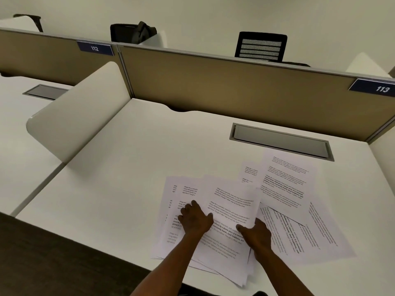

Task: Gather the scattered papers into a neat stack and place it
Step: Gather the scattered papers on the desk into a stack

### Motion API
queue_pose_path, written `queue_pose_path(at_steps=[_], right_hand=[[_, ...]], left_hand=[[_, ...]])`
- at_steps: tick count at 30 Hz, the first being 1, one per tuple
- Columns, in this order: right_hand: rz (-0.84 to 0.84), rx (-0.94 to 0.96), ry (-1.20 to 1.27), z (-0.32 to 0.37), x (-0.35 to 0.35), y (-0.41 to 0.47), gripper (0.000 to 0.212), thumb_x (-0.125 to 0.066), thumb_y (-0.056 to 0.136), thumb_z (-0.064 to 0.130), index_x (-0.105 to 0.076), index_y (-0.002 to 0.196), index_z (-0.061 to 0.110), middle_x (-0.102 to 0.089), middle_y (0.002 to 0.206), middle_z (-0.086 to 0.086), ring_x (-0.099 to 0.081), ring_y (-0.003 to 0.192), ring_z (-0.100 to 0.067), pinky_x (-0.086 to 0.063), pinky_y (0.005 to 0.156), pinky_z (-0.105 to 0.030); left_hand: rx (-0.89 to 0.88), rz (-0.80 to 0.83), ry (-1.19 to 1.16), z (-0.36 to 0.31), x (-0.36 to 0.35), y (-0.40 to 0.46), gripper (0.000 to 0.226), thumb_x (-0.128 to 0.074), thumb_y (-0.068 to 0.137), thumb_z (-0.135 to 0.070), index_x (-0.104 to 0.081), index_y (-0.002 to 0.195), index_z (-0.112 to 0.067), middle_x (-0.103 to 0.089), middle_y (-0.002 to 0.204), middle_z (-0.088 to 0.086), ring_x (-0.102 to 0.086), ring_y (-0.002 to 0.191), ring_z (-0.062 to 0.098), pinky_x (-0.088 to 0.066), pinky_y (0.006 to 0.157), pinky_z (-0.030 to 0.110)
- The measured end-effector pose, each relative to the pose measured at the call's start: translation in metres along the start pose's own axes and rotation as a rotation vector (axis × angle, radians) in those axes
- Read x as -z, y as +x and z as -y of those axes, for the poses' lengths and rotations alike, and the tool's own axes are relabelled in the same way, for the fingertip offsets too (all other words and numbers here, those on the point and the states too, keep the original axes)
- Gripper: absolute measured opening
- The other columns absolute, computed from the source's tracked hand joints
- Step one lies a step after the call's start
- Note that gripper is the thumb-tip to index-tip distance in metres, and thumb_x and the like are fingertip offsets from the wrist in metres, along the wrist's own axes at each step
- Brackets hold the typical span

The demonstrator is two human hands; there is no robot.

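Several printed white sheets lie fanned and overlapping on the white desk (119, 171). A loose pile of papers (229, 201) sits at the front middle, its lower corners hanging near the desk's front edge. My left hand (195, 218) presses flat on the left side of that pile, fingers slightly spread. My right hand (255, 235) grips the right edge of the pile's top sheets, thumb on top. More sheets lie apart to the right: an upright page (286, 180) and skewed pages (307, 231) turned sideways.
A grey cable hatch (282, 142) is set into the desk behind the papers. A tan partition (235, 86) walls the back, with a label 113 (380, 88). A white side divider (81, 116) stands at the left. Dark floor lies below the front edge.
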State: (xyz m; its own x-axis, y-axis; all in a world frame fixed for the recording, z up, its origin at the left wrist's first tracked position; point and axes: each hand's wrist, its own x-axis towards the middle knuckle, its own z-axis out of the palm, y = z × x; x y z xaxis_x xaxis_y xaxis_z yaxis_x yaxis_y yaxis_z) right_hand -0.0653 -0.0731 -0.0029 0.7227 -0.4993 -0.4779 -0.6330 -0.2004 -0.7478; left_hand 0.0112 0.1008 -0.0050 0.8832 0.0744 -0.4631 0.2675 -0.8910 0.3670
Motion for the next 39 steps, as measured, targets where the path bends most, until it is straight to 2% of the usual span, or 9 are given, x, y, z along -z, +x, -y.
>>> queue_pose_path(at_steps=[5,11,18,23,26,28,31,35,39], right_hand=[[-0.051,0.047,-0.147,-0.003,-0.001,-0.002,0.057,-0.081,0.075,0.014,-0.057,0.125,0.005,-0.065,0.122,-0.016,-0.062,0.11,-0.032,-0.052,0.094,-0.04],[-0.025,0.109,-0.37,-0.002,-0.006,-0.004,0.063,-0.077,0.078,0.022,-0.05,0.132,0.005,-0.061,0.126,-0.016,-0.059,0.115,-0.031,-0.051,0.098,-0.042],[-0.052,0.092,-0.436,0.0,-0.011,-0.005,0.069,-0.075,0.081,0.03,-0.044,0.138,0.007,-0.057,0.131,-0.015,-0.055,0.12,-0.03,-0.045,0.1,-0.038],[-0.063,0.072,-0.259,0.0,-0.01,-0.005,0.066,-0.077,0.079,0.031,-0.048,0.134,0.008,-0.06,0.125,-0.016,-0.057,0.115,-0.033,-0.049,0.099,-0.043],[-0.063,0.024,-0.067,-0.001,-0.008,-0.004,0.065,-0.079,0.079,0.027,-0.049,0.134,0.01,-0.062,0.127,-0.016,-0.058,0.115,-0.032,-0.05,0.097,-0.043],[-0.055,0.004,0.034,-0.002,-0.006,-0.003,0.063,-0.08,0.079,0.023,-0.051,0.134,0.01,-0.062,0.128,-0.015,-0.059,0.116,-0.031,-0.048,0.095,-0.04],[-0.046,-0.038,0.139,-0.004,-0.003,0.001,0.062,-0.079,0.079,0.018,-0.052,0.133,0.01,-0.063,0.126,-0.014,-0.059,0.114,-0.031,-0.048,0.096,-0.04],[0.046,-0.096,0.329,-0.009,0.003,0.006,0.044,-0.076,0.08,0.006,-0.062,0.122,0.007,-0.069,0.115,-0.014,-0.064,0.102,-0.03,-0.053,0.095,-0.047],[0.095,-0.049,0.359,-0.008,0.007,0.007,0.038,-0.07,0.083,-0.001,-0.062,0.119,0.009,-0.069,0.114,-0.015,-0.065,0.099,-0.031,-0.054,0.092,-0.049]], left_hand=[[-0.003,-0.08,-0.019,-0.002,0.001,-0.002,0.08,-0.063,0.076,-0.059,-0.041,0.136,-0.01,-0.037,0.143,0.015,-0.035,0.132,0.034,-0.035,0.108,0.047],[-0.037,-0.067,0.015,-0.005,0.001,-0.002,0.079,-0.063,0.077,-0.056,-0.039,0.138,-0.012,-0.034,0.144,0.014,-0.034,0.133,0.033,-0.033,0.107,0.046],[-0.021,-0.04,-0.054,-0.008,0.008,-0.001,0.08,-0.065,0.078,-0.053,-0.034,0.14,-0.015,-0.044,0.137,0.011,-0.044,0.126,0.031,-0.032,0.105,0.047],[0.06,0.013,-0.175,-0.013,0.013,0.003,0.089,-0.065,0.08,-0.057,-0.027,0.15,-0.016,-0.048,0.144,0.011,-0.045,0.133,0.031,-0.028,0.111,0.048],[0.078,0.076,-0.442,-0.013,0.02,0.006,0.068,-0.074,0.077,-0.053,-0.055,0.131,-0.016,-0.062,0.131,0.006,-0.058,0.121,0.027,-0.039,0.109,0.044],[0.053,0.155,-0.633,-0.014,0.024,0.004,0.062,-0.081,0.075,-0.044,-0.062,0.125,-0.013,-0.068,0.125,0.008,-0.066,0.109,0.025,-0.053,0.099,0.042],[-0.008,0.205,-0.674,-0.015,0.032,-0.002,0.061,-0.082,0.076,-0.034,-0.054,0.128,-0.017,-0.066,0.122,0.008,-0.068,0.103,0.025,-0.059,0.087,0.037],[-0.055,0.238,-0.692,-0.006,0.034,-0.005,0.059,-0.077,0.081,-0.018,-0.044,0.13,-0.021,-0.062,0.115,0.006,-0.066,0.097,0.023,-0.059,0.072,0.032],[-0.103,0.211,-0.703,0.001,0.035,-0.009,0.058,-0.07,0.081,-0.011,-0.046,0.132,-0.025,-0.06,0.118,0.001,-0.064,0.096,0.018,-0.06,0.077,0.036]])
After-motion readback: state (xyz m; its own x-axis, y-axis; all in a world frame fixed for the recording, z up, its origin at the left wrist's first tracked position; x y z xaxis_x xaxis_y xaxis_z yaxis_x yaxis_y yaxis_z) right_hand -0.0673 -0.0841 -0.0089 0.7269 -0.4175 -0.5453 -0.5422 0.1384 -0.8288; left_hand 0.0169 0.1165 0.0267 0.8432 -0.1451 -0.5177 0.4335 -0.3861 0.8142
